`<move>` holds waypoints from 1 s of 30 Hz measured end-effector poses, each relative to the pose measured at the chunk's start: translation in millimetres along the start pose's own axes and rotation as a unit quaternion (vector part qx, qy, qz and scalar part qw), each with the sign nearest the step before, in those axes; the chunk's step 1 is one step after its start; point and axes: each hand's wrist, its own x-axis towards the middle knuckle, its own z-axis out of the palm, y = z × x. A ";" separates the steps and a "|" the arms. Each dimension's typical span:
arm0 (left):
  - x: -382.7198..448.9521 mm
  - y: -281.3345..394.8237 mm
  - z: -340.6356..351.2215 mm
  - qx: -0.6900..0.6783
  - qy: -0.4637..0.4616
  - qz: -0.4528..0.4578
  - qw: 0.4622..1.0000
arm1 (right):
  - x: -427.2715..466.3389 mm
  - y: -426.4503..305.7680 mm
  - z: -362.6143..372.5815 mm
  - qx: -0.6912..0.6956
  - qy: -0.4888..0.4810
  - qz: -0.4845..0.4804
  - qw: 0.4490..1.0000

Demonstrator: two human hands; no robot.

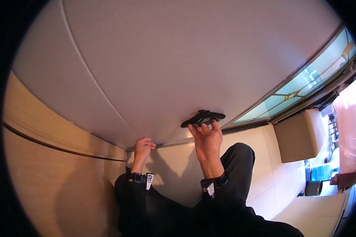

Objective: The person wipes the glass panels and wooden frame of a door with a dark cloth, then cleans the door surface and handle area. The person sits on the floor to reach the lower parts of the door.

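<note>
A black plastic fitting (pixel 203 118), long and low with a small tab on top, lies against a large pale grey panel (pixel 178 59). My right hand (pixel 207 139) reaches up with its palm showing, and its fingertips grip the fitting's lower edge. The fitting's exact kind is unclear. My left hand (pixel 143 149) is beside the panel's bottom edge, below a raised seam (pixel 92 77). Its fingers are curled. Nothing shows in it, but the inner side is partly hidden.
Light wood panelling (pixel 62 166) with a dark groove rises close on the left. My bent knee (pixel 240 157) is beside my right wrist. Pale floor tiles (pixel 264 171) stretch right, towards a beige upholstered stool (pixel 299 136) and a dark bin (pixel 313 188). A decorated glass panel (pixel 290 94) adjoins the grey one.
</note>
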 end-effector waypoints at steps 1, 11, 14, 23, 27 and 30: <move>-1.2 1.4 0.7 0.004 0.000 0.001 1.000 | 1.4 -2.3 1.3 0.003 0.013 0.009 1.000; -11.2 4.9 -0.7 0.019 0.008 0.006 1.000 | 103.5 119.5 -131.0 -0.013 0.162 0.247 0.955; -10.5 5.2 -2.2 0.016 0.009 0.003 1.000 | 79.6 84.8 -89.5 0.017 0.086 0.228 0.970; -42.6 32.4 -9.5 -0.215 0.133 0.011 0.967 | 32.1 51.8 -29.4 0.070 0.009 0.225 0.972; -80.5 24.8 -24.7 -0.436 0.123 -0.034 0.891 | 71.8 149.7 -92.3 0.092 0.082 0.341 0.932; -102.0 9.1 -33.9 -0.500 0.077 -0.053 0.861 | 70.8 172.7 -92.3 -0.014 0.080 0.318 0.945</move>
